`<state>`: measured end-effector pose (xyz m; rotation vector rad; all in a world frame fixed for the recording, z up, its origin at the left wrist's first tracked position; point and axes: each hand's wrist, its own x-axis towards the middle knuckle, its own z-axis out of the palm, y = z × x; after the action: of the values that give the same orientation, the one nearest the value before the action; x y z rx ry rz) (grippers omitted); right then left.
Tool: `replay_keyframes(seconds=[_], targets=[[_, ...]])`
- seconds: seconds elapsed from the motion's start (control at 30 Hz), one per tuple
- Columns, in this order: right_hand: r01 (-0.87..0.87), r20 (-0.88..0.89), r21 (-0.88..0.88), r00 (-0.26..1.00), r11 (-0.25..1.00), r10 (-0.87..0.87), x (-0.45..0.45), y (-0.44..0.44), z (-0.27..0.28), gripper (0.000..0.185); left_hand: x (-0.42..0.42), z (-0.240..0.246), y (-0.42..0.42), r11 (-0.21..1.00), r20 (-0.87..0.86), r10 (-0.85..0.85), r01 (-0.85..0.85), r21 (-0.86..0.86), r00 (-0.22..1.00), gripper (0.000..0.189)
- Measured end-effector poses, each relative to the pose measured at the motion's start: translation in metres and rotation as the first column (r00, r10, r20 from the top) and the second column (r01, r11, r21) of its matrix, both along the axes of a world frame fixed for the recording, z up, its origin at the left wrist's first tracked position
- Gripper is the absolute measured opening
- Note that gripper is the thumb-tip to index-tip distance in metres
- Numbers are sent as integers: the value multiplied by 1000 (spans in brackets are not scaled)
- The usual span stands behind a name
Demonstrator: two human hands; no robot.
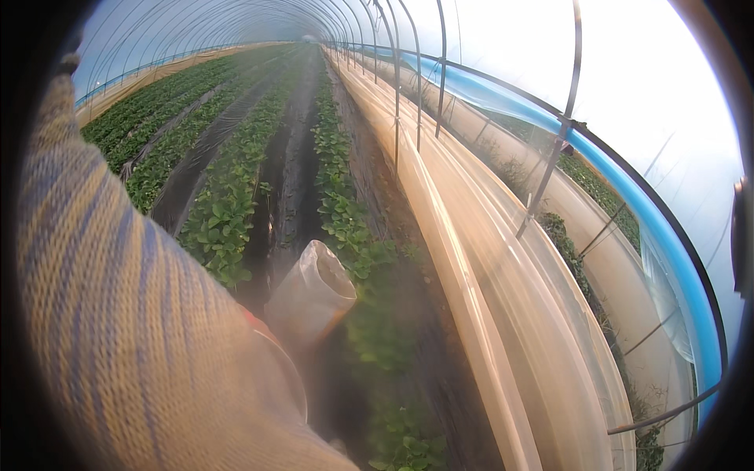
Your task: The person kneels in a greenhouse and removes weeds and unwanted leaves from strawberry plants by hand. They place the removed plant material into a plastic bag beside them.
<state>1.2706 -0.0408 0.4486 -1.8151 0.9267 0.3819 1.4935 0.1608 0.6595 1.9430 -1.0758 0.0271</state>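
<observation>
A knitted sleeve in beige and blue (135, 282) fills the left side, its arm raised towards the upper left rim. Just past the cuff, a small, dark, blurred part of my left hand (72, 50) shows at the picture's edge; its fingers and anything in them are hidden. My right hand is out of view. Before me, a whitish, open-mouthed plastic sack or tube (312, 291) leans over the dark furrow. Partly behind the sleeve are a red piece and a curved, pale rim (288, 365). Leafy low plants (221, 226) grow in rows on both sides of the sack.
Black plastic film (200, 156) covers the ground between rows inside a long hoop tunnel. Along the right run gathered translucent plastic sheeting (495, 282), metal hoop poles (574, 65) and a blue rolled film edge (660, 218). More plants stand beyond the sheeting.
</observation>
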Motion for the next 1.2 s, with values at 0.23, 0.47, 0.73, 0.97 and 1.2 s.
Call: replay_keyframes(seconds=[0.23,0.47,0.73,0.97,1.2], targets=[[76,-102,48,992,996,-71,-18,17,-112,36,25,-167,7,958,-100,51,-20,287,994,74],[143,-191,3,972,990,-140,-66,32,-243,36,9,-300,24,953,-93,130,-98,286,987,67],[126,-247,-37,960,991,-131,-134,42,-380,37,-25,-415,35,960,-33,200,-189,206,979,58],[4,-234,11,972,1000,-2,-277,63,-419,37,-71,-421,9,976,75,216,-212,-50,974,51],[136,-105,187,987,973,-118,-415,72,-383,35,-185,-348,-85,806,72,-71,99,-584,995,44]])
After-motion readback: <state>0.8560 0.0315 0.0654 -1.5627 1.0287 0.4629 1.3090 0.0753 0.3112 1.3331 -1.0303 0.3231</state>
